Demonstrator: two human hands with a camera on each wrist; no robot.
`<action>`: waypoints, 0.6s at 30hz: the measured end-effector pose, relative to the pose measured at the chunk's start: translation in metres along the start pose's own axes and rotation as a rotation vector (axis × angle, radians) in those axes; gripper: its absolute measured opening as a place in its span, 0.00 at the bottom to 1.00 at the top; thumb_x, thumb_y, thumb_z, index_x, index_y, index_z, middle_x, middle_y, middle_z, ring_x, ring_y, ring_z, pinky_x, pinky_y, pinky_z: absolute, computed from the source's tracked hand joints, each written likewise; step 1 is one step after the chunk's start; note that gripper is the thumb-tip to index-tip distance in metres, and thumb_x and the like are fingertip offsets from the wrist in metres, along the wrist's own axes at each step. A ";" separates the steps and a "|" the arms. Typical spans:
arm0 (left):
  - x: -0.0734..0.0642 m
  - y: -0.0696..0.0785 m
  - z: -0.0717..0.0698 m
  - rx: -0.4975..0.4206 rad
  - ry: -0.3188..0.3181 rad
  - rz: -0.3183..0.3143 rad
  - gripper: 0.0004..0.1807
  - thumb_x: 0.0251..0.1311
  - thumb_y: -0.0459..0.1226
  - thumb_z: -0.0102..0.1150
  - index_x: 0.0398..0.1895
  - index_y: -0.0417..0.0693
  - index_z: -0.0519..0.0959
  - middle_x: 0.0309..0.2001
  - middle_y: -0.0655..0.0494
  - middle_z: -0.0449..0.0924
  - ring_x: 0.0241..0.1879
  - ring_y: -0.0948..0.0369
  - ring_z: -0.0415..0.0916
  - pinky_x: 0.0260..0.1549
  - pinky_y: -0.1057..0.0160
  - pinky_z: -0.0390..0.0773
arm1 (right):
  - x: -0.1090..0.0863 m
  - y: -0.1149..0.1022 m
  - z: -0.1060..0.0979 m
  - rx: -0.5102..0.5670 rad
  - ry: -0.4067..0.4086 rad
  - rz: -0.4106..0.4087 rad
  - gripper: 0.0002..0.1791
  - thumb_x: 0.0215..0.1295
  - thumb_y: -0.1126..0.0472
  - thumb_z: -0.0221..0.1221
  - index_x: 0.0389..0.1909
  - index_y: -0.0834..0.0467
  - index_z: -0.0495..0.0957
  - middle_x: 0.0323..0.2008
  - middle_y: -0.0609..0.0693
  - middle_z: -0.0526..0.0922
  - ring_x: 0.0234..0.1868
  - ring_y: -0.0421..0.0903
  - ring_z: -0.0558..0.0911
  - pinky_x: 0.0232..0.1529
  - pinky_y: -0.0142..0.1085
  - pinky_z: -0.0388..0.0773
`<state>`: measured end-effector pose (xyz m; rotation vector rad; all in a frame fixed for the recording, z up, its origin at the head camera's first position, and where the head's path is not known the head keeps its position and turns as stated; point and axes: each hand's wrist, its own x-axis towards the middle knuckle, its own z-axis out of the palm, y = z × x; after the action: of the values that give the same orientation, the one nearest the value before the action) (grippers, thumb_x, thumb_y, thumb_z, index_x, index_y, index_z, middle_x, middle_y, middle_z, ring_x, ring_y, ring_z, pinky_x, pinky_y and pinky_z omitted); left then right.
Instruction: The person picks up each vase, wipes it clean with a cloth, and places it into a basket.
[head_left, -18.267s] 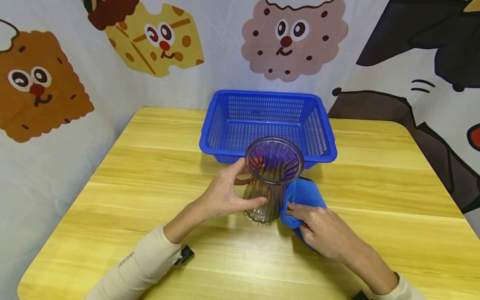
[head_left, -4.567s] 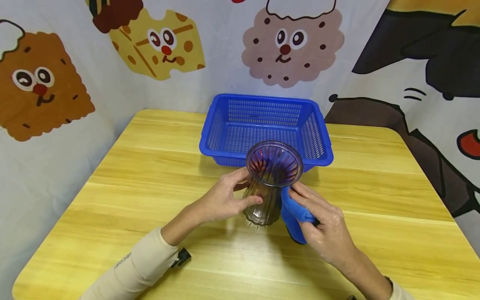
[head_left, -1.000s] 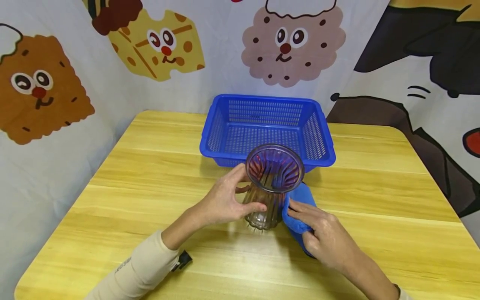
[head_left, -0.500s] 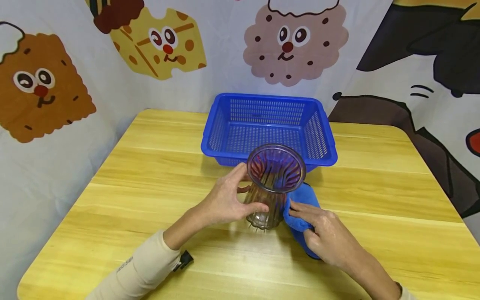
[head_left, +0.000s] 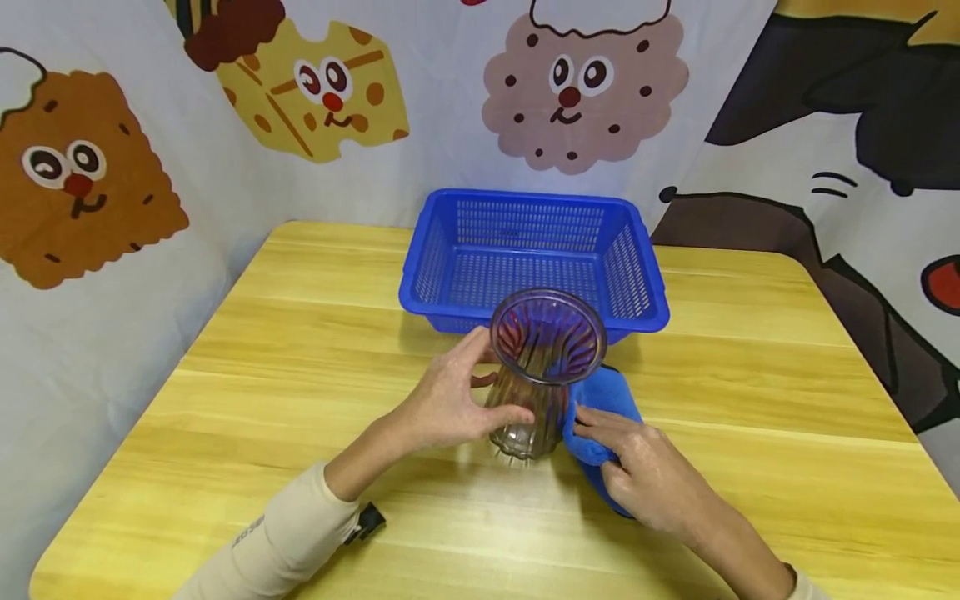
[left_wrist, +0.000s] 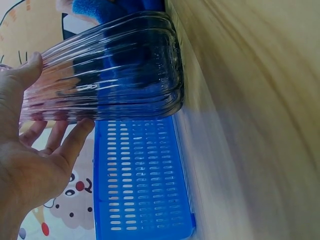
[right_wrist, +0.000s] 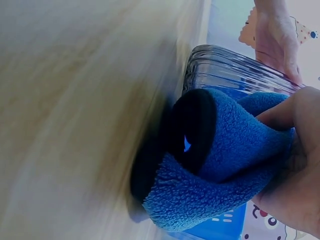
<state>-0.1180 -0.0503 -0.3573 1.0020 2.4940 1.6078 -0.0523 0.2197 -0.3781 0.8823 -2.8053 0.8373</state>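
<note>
A ribbed glass vase (head_left: 551, 408) with a flared, purple-tinted mouth stands in front of the basket, its scalloped base right at the tabletop. My left hand (head_left: 446, 396) grips it from the left, thumb across the near side and fingers around the far side; the left wrist view shows the clear ribbed body of the vase (left_wrist: 130, 75). On the other side, my right hand (head_left: 652, 475) holds a folded blue cloth (head_left: 611, 392) against the glass. Close up in the right wrist view, the fuzzy cloth (right_wrist: 240, 140) with black edging is bunched between thumb and fingers.
Behind the vase, a blue perforated plastic basket (head_left: 420, 275) sits on the wood-grain table (head_left: 247, 400). A white curtain (head_left: 442, 108) printed with cartoon food faces hangs along the table's back and sides.
Earlier the right hand had the cloth higher, just under the vase's rim; now it is lower on the side with the cloth spread out behind. Over the last second both hands barely shift.
</note>
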 end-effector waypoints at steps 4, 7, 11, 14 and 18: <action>-0.001 -0.001 0.000 0.006 0.000 0.001 0.46 0.45 0.40 0.84 0.68 0.47 0.68 0.58 0.55 0.72 0.61 0.57 0.72 0.47 0.67 0.84 | -0.002 0.000 0.001 -0.014 -0.019 -0.006 0.28 0.49 0.77 0.53 0.54 0.68 0.83 0.62 0.60 0.79 0.64 0.58 0.76 0.62 0.58 0.75; -0.001 -0.001 0.001 0.005 -0.001 0.002 0.47 0.45 0.40 0.84 0.69 0.47 0.68 0.59 0.54 0.71 0.61 0.56 0.72 0.47 0.67 0.84 | -0.002 0.000 0.002 -0.024 -0.029 -0.006 0.28 0.49 0.77 0.53 0.54 0.68 0.83 0.62 0.60 0.78 0.64 0.58 0.76 0.61 0.58 0.76; -0.003 0.000 0.000 0.003 0.004 -0.002 0.47 0.45 0.40 0.84 0.69 0.47 0.67 0.59 0.54 0.71 0.61 0.54 0.73 0.47 0.66 0.84 | -0.003 0.000 0.003 -0.026 -0.039 -0.003 0.27 0.51 0.77 0.53 0.55 0.68 0.82 0.63 0.60 0.78 0.65 0.58 0.76 0.62 0.57 0.75; -0.003 0.001 0.001 0.003 0.009 -0.005 0.47 0.45 0.40 0.84 0.69 0.47 0.67 0.58 0.54 0.72 0.61 0.54 0.73 0.47 0.65 0.84 | -0.003 -0.001 0.003 -0.036 -0.043 0.001 0.27 0.52 0.77 0.54 0.56 0.68 0.82 0.63 0.60 0.77 0.65 0.58 0.75 0.62 0.57 0.75; -0.004 0.002 0.002 -0.001 0.015 -0.010 0.48 0.45 0.41 0.84 0.70 0.47 0.67 0.59 0.55 0.71 0.61 0.54 0.73 0.48 0.65 0.84 | -0.004 -0.001 0.004 -0.055 -0.040 -0.001 0.27 0.52 0.77 0.55 0.56 0.69 0.82 0.64 0.60 0.77 0.65 0.58 0.75 0.62 0.58 0.75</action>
<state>-0.1129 -0.0501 -0.3576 0.9796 2.5034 1.6201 -0.0484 0.2189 -0.3824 0.9025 -2.8466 0.7464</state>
